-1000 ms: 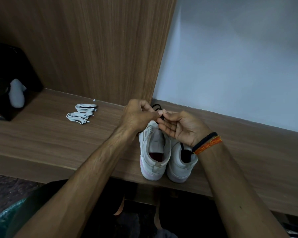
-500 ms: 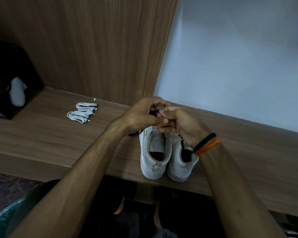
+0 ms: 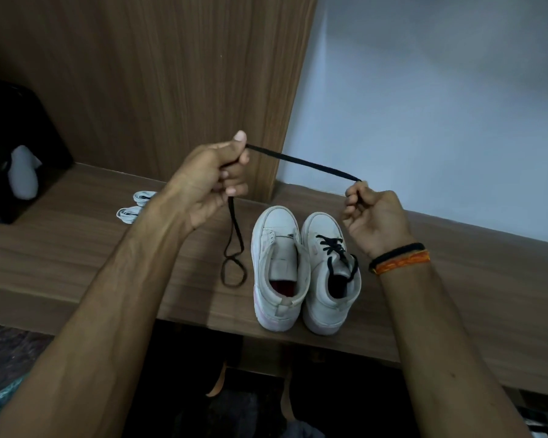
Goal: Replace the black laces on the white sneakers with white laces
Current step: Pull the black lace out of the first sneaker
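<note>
A black lace (image 3: 301,161) is stretched taut in the air between both hands, above the far end of 2 white sneakers. The left hand (image 3: 214,181) grips it with curled fingers (image 3: 234,177) and the thumb raised on top; from under that hand the rest of the lace hangs down and ends in a loop lying on the tabletop (image 3: 76,248), just left of the shoes. The right hand (image 3: 372,216) pinches the other end between thumb and fingertips, the remaining fingers curled in. A black band and an orange band (image 3: 400,259) sit on that wrist.

The 2 sneakers stand side by side, touching, heels toward the near edge of the tabletop. The left sneaker (image 3: 279,267) has no lace in its eyelets. The right sneaker (image 3: 329,273) still carries its black lace (image 3: 331,245), tied over the tongue.

Farther left on the tabletop lie 2 bundles of white laces (image 3: 133,205), partly hidden behind the left forearm. A dark box (image 3: 16,147) with a pale object in it sits at the far left. A wooden panel (image 3: 155,74) rises behind, with a pale wall (image 3: 440,90) to its right.
</note>
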